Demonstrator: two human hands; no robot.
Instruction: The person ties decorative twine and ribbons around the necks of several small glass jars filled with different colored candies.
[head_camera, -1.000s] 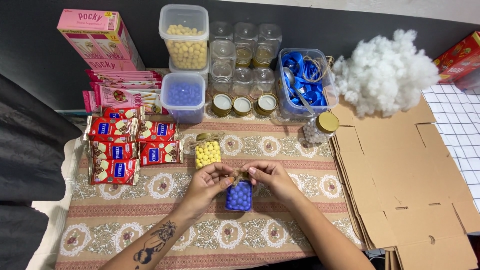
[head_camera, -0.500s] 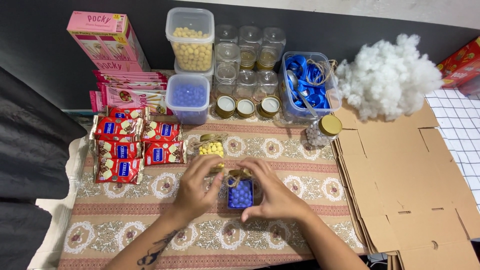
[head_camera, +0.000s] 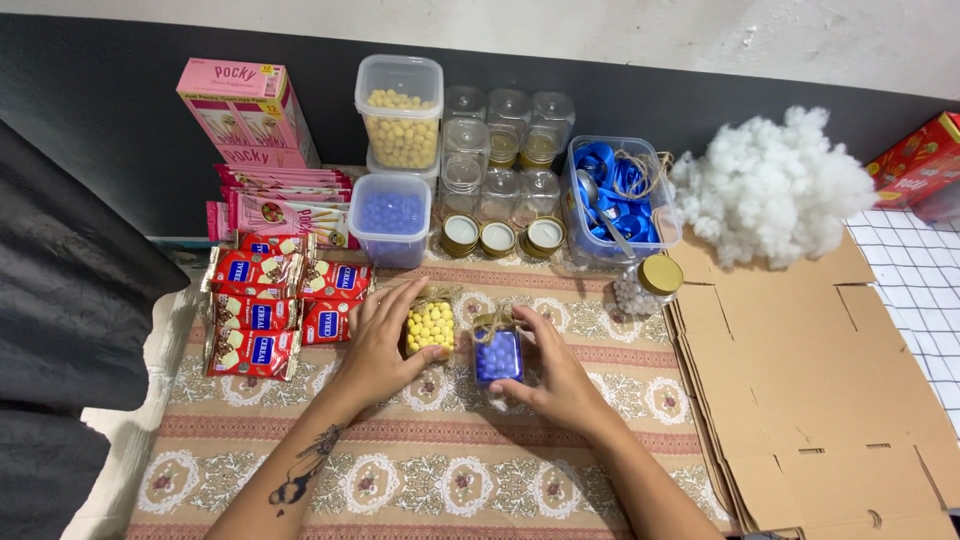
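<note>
Patterned tablecloth (head_camera: 420, 470) — dark wall band (head_camera: 120, 110) w/ white wall (head_camera: 600, 30) above

The jar of blue candies (head_camera: 497, 357) and the jar of yellow candies (head_camera: 430, 325) are clear and glossy, tied with rough twine. They stand on a matt woven patterned cloth (head_camera: 430, 470). Beside it lie flat matt brown cardboard sheets (head_camera: 810, 390), fluffy white stuffing (head_camera: 770, 190) and shiny red foil snack packets (head_camera: 255, 310).
</note>
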